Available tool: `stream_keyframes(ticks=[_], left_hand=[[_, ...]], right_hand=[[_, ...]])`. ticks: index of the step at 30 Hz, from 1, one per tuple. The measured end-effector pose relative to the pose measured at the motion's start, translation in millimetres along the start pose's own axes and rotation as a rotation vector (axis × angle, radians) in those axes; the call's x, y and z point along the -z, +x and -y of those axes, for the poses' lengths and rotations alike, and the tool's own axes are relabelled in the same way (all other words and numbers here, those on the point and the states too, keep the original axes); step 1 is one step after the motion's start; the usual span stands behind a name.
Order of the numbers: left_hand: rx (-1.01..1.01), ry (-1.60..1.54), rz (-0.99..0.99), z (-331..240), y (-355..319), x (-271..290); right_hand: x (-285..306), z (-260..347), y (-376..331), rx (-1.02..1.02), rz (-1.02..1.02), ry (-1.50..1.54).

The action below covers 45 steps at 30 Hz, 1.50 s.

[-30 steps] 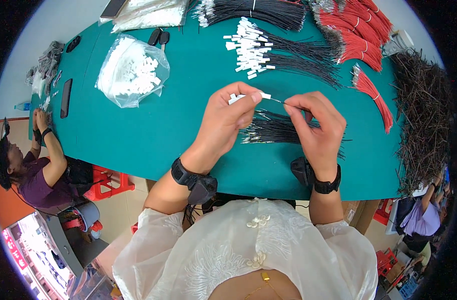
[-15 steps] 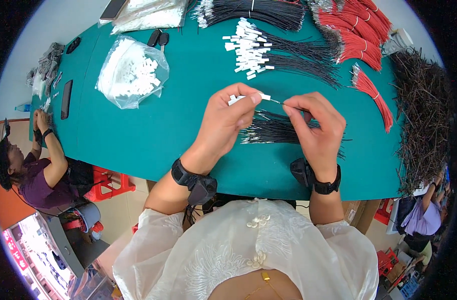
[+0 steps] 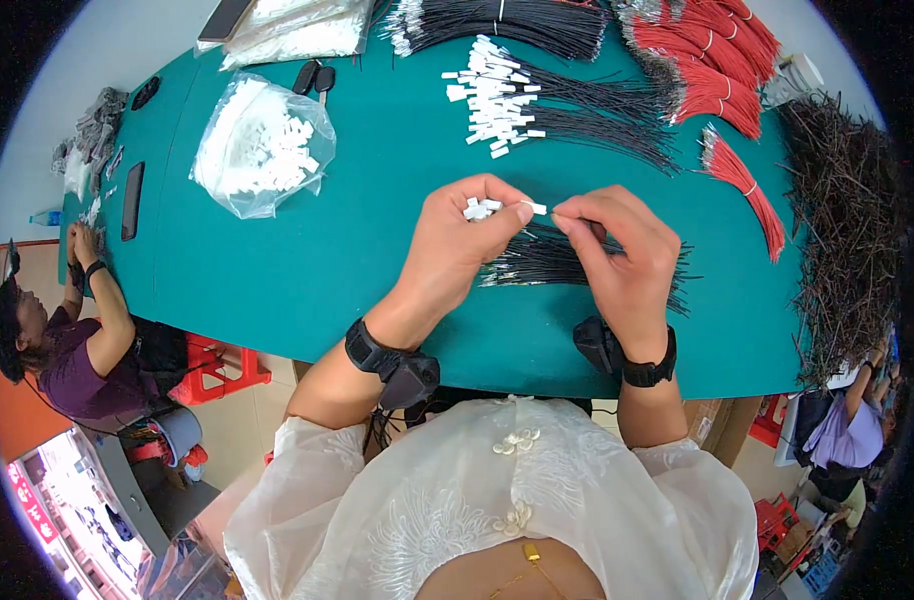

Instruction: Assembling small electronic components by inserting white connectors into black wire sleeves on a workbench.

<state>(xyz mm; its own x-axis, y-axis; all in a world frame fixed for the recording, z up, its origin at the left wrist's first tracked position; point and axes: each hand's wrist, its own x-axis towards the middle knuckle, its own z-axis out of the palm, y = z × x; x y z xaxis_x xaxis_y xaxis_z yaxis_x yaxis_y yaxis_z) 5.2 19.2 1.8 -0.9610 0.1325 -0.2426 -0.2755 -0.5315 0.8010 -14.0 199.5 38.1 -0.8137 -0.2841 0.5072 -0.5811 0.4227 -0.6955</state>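
Note:
Between thumb and forefinger, my left hand [image 3: 464,228] pinches a white plastic connector housing [image 3: 538,209]. Several more white housings [image 3: 482,208] sit in the curl of its fingers. My right hand [image 3: 625,250] is closed in a pinch on a thin black wire, whose tip is at the housing's open end; whether it has entered I cannot tell. Most of that wire is hidden by the fingers. Below both hands lies a bundle of loose black wires [image 3: 542,258] with metal ends toward the left. Beyond them is a pile of black wires with white housings fitted [image 3: 497,100].
On the green table [image 3: 377,130] are a clear bag of white housings [image 3: 262,150], keys [image 3: 324,80] and a phone [image 3: 133,200]. Red wire bundles [image 3: 717,90] lie at the back right, a brown heap of thin strands [image 3: 847,230] at the right edge. A person [image 3: 72,340] works at the left.
My right hand has moved left and slightly down, bringing the wire up to the housing. The housing in my left hand has shifted a little lower, and the held spares show more.

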Motion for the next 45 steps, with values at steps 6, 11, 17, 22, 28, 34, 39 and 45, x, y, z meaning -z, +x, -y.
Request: stream_keyframes(ticks=[6,11,17,22,28,34,39,45], left_hand=[[0.02,-0.042,-0.016,2.1,-0.5,-2.2],[0.012,-0.053,-0.029,1.3,0.1,-3.7],[-0.042,-0.015,-0.099,-9.7,7.4,4.7],[0.047,-0.273,-0.044,-14.1,6.5,3.6],[0.086,-0.225,0.0,-18.4,4.3,3.3],[-0.01,-0.139,0.016,-19.6,3.2,1.9],[0.016,-0.163,0.084,-16.8,3.5,5.9],[0.09,-0.182,0.153,-17.3,-0.3,-4.6]], right_hand=[[-2.5,-2.3,-1.6,0.042,0.012,-0.028],[-2.5,-3.4,0.2,0.051,0.018,-0.02],[7.5,-22.2,16.3,0.181,0.039,-0.326],[-1.6,-30.3,0.4,-0.068,0.336,-0.307],[1.5,-37.2,-0.1,-0.065,0.445,-0.203],[14.2,-18.4,5.1,-0.385,0.375,0.376],[16.2,-6.1,4.8,-0.419,0.267,0.365],[5.0,-3.2,1.7,-0.355,0.096,0.348]])
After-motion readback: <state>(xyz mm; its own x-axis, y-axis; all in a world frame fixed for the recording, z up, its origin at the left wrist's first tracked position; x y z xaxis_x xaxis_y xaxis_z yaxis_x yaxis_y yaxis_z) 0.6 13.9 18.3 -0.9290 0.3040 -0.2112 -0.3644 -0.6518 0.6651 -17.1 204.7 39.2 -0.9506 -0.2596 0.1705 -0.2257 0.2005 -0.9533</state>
